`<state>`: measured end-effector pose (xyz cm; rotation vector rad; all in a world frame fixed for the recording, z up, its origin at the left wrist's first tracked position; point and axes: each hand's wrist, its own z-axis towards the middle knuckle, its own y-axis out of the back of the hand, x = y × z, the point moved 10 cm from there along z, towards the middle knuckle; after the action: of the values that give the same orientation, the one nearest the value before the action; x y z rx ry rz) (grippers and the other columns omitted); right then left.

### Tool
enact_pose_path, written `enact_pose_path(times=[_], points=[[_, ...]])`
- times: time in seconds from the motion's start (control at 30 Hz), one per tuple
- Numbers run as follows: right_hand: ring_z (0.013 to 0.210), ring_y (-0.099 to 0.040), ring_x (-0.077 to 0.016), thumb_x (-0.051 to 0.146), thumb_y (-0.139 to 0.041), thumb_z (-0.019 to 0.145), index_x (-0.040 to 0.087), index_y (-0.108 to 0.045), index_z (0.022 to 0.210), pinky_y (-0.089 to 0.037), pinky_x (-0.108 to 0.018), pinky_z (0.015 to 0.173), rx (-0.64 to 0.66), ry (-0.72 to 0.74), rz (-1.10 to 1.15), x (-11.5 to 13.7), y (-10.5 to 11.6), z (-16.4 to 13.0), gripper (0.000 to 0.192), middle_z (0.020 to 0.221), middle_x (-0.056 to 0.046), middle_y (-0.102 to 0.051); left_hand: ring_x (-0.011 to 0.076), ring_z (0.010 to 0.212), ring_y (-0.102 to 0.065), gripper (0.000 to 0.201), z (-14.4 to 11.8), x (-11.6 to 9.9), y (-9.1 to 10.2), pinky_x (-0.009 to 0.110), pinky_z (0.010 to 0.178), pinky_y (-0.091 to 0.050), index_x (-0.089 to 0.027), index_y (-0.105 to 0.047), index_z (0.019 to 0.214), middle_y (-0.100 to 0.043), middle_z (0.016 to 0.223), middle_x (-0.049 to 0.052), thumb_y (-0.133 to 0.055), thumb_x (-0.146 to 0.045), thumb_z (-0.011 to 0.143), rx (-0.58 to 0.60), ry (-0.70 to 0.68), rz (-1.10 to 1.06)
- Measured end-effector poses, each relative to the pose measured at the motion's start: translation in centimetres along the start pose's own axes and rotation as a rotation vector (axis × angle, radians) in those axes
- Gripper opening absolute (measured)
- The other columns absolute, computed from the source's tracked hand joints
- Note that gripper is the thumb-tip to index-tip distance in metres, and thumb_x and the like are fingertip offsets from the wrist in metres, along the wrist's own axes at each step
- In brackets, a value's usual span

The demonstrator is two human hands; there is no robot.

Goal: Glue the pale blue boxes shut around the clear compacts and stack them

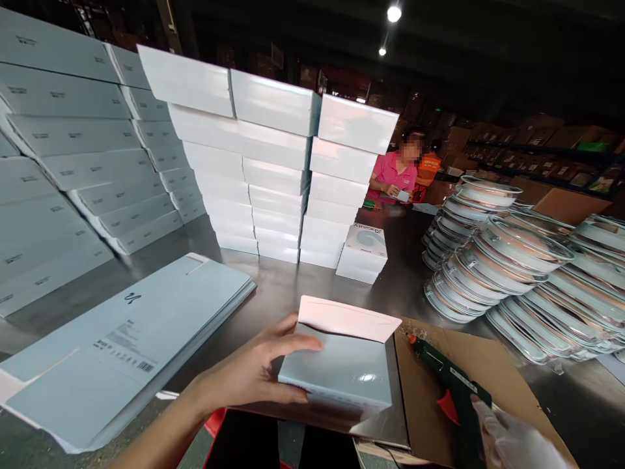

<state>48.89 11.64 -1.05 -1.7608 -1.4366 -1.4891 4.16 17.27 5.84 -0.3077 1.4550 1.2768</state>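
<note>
My left hand (266, 365) grips a pale blue carton (336, 365) at its left side, fingers on top and thumb along the near edge. The carton's far flap (349, 319), pale pinkish white inside, stands raised. At the lower right, my right hand (512, 433), in a white glove and slightly blurred, is closed around the handle of a dark green glue gun (454, 378) with a red trigger. Its orange nozzle points up and left over a brown cardboard sheet (508, 378). The handle's lower end is partly out of view.
Flat printed cartons (146, 326) lie stacked on the metal table (273, 286) at left. Walls of white boxes (273, 163) stand behind, with a smaller box (364, 251) beside them. Clear round containers (493, 267) are piled at right. A co-worker in pink (395, 172) sits beyond.
</note>
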Motion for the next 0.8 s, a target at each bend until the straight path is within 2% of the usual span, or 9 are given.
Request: enact_pose_path(times=[0.07,0.13,0.2,0.3,0.4,0.47,0.6,0.67,0.8], points=[[0.082,-0.079,-0.0346,0.044,-0.087,0.07,0.028,-0.076,0.086,-0.065,-0.039,0.068,-0.049,0.151,-0.079,2.9,-1.1,-0.9,0.026,0.069,-0.007,-0.078,0.0342,0.131,-0.058,0.056,0.0,-0.3,0.1,0.043,0.109,-0.051,-0.033,-0.073,0.127,-0.063,0.137,0.01,-0.092,-0.033,0.074,-0.002,-0.023,-0.009],[0.104,-0.076,-0.0326,0.047,-0.089,0.068,0.033,-0.068,0.125,-0.062,-0.041,0.089,0.004,0.462,-0.096,7.2,-5.3,-3.3,0.062,0.109,-0.009,-0.081,0.0342,0.131,-0.059,0.055,0.0,-0.3,0.2,0.042,0.108,-0.051,-0.033,-0.073,0.127,-0.063,0.135,0.01,-0.092,-0.032,0.075,-0.012,-0.048,-0.015],[0.131,-0.064,-0.0282,0.051,-0.087,0.074,0.043,-0.033,0.157,-0.053,-0.044,0.108,0.323,0.746,-0.036,10.3,-12.0,-6.9,0.099,0.151,-0.008,-0.06,0.0341,0.131,-0.059,0.051,0.0,-0.6,0.0,0.042,0.107,-0.052,-0.033,-0.072,0.127,-0.06,0.137,0.01,-0.089,-0.033,0.079,-0.034,-0.107,-0.023],[0.143,-0.052,-0.0228,0.049,-0.077,0.087,0.05,-0.023,0.158,-0.048,-0.041,0.113,0.611,0.903,-0.05,10.7,-17.8,-10.3,0.09,0.157,-0.005,-0.054,0.0343,0.135,-0.057,0.047,-0.4,-1.6,0.0,0.044,0.106,-0.053,-0.034,-0.064,0.129,-0.049,0.146,0.012,-0.083,-0.039,0.086,-0.171,-0.287,-0.105],[0.142,-0.054,-0.0233,0.036,-0.07,0.095,0.044,-0.041,0.152,-0.05,-0.038,0.11,0.56,1.037,-0.115,10.5,-18.1,-11.1,0.064,0.15,-0.008,-0.06,0.0319,0.139,-0.053,0.063,-1.4,-2.2,0.5,0.048,0.105,-0.054,-0.044,-0.038,0.144,-0.042,0.147,0.011,-0.074,-0.041,0.093,-0.351,-0.484,-0.246],[0.136,-0.059,-0.0251,0.025,-0.067,0.095,0.039,-0.049,0.147,-0.053,-0.039,0.108,0.532,1.196,-0.173,11.3,-18.0,-12.4,0.057,0.137,-0.008,-0.066,0.0305,0.141,-0.051,0.065,-1.8,-2.4,0.3,0.05,0.109,-0.052,-0.047,-0.033,0.148,-0.049,0.139,0.008,-0.071,-0.035,0.097,-0.361,-0.547,-0.252],[0.133,-0.055,-0.0259,0.01,-0.062,0.093,0.03,-0.06,0.136,-0.052,-0.043,0.108,0.52,1.498,-0.298,13.2,-19.0,-15.8,0.047,0.119,-0.007,-0.066,0.0352,0.15,-0.038,0.029,-1.7,-3.5,-0.4,0.053,0.119,-0.041,-0.034,-0.071,0.123,-0.055,0.126,0.009,-0.069,-0.021,0.097,-0.25,-0.539,-0.012],[0.133,-0.052,-0.025,0.005,-0.059,0.092,0.026,-0.059,0.136,-0.049,-0.045,0.111,0.496,1.58,-0.316,13.7,-19.3,-16.6,0.049,0.123,-0.007,-0.063,0.0368,0.152,-0.032,0.022,-1.6,-4.1,-0.2,0.055,0.122,-0.037,-0.03,-0.076,0.115,-0.056,0.131,0.012,-0.073,-0.021,0.095,-0.238,-0.529,0.088],[0.145,-0.042,-0.0305,0.014,-0.059,0.096,0.029,-0.049,0.147,-0.044,-0.052,0.116,0.422,1.569,-0.402,12.8,-19.1,-15.8,0.054,0.152,-0.01,-0.048,0.0383,0.139,-0.054,0.024,-1.4,-3.1,1.2,0.05,0.111,-0.05,-0.028,-0.081,0.109,-0.065,0.137,0.014,-0.083,-0.024,0.086,-0.305,-0.449,-0.144]])
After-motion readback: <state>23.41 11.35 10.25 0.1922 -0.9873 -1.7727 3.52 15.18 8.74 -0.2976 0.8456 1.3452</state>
